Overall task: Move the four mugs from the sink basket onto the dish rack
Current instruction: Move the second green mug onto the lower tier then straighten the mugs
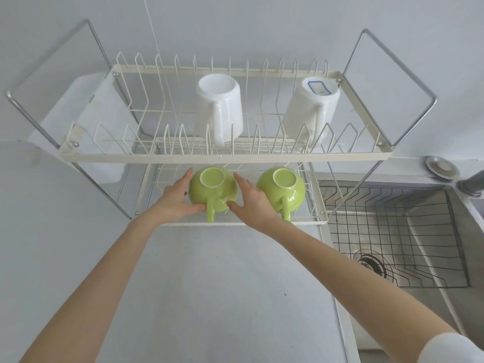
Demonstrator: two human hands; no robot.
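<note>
Both hands cup the left green mug (213, 189), which sits upside down on the lower shelf of the dish rack (225, 156): the left hand (176, 198) and right hand (252, 198) are half open, fingers spread along its sides. Glazed ceramic like this is likely stiff, slick and chippable, so the round body looks a safer hold than the handle. The upper shelf hangs close above; the second green mug (280, 188) stands near on the right. Two white mugs (218, 106) rest on top, and the sink basket (392, 237) holds none.
</note>
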